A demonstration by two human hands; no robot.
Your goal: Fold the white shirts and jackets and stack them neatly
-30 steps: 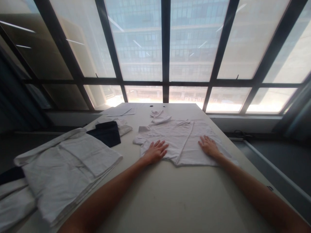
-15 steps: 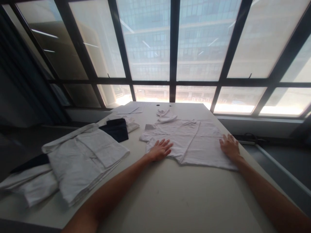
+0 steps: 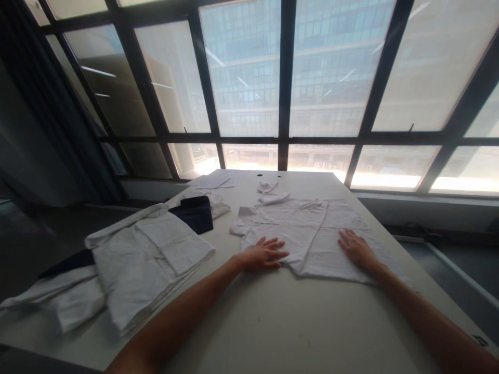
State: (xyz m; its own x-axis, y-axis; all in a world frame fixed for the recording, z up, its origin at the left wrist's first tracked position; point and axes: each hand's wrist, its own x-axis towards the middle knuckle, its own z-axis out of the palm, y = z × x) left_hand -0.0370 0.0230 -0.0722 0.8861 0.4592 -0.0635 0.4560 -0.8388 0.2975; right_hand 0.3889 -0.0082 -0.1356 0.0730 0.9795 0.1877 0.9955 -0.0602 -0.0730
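A white shirt (image 3: 284, 223) lies spread on the white table (image 3: 249, 322), its collar and one sleeve toward the far side. My left hand (image 3: 263, 254) rests palm down on the shirt's near edge, fingers spread and pointing right. Farther right, my right hand (image 3: 358, 249) lies flat on the body of the shirt with its fingers stretched out. Neither hand grips the cloth. A diagonal fold line crosses the shirt between the two hands.
Left of my left arm lies a pile of folded white garments (image 3: 156, 254), with a dark navy cloth (image 3: 194, 214) beside it. White papers (image 3: 214, 181) sit at the table's far left. Tall framed windows (image 3: 249, 78) stand behind the table.
My right hand has slid left across the shirt, away from its right edge. My left hand has shifted slightly right and nearer to me. The camera view has turned a little left.
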